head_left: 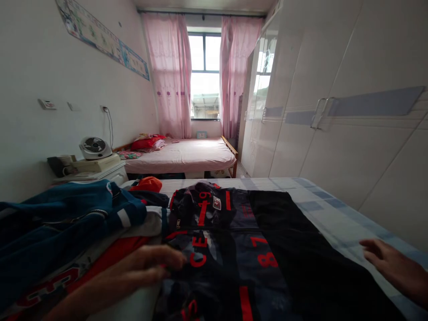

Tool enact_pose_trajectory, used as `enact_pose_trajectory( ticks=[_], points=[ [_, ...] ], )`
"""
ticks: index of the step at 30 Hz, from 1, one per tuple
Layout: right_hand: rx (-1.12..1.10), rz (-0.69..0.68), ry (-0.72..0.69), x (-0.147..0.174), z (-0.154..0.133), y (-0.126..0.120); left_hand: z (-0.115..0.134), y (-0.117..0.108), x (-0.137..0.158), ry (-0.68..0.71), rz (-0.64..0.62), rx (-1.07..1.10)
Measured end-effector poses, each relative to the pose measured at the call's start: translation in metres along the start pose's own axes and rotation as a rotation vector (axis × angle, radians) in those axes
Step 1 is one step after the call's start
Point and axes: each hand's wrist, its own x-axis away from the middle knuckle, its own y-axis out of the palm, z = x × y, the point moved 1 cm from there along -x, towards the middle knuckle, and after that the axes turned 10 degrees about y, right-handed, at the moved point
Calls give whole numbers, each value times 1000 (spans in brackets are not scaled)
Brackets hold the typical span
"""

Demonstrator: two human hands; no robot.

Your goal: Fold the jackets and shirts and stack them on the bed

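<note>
A dark zip jacket (242,265) with red letters and numbers lies spread flat on the bed, its zip closed and its collar end to the left. At its left edge, over the printed letters, is my left hand (133,267), fingers stretched out and slightly apart; whether it touches the cloth I cannot tell. My right hand (389,263) is off to the right, above the checked sheet and apart from the jacket, with loosely spread fingers and nothing in them. A teal jacket (100,209) lies heaped on the left over red and white clothing (113,252).
The bed (317,196) has a blue-and-white checked sheet. White wardrobes (301,133) line the right side. Beyond stands another bed (197,151) with a pink sheet, below a curtained window. A small fan (95,147) sits on a cabinet at left.
</note>
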Motion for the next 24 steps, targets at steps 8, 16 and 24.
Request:
enact_pose_trajectory(
  ticks=[8, 16, 24],
  points=[
    [183, -45, -449, 9, -146, 56, -38, 13, -123, 330, 413, -868],
    [404, -128, -676, 4, -175, 182, -111, 36, -147, 97, 364, -1058],
    [503, -66, -587, -32, -135, 205, -114, 36, -147, 76, 370, -1054]
  ],
)
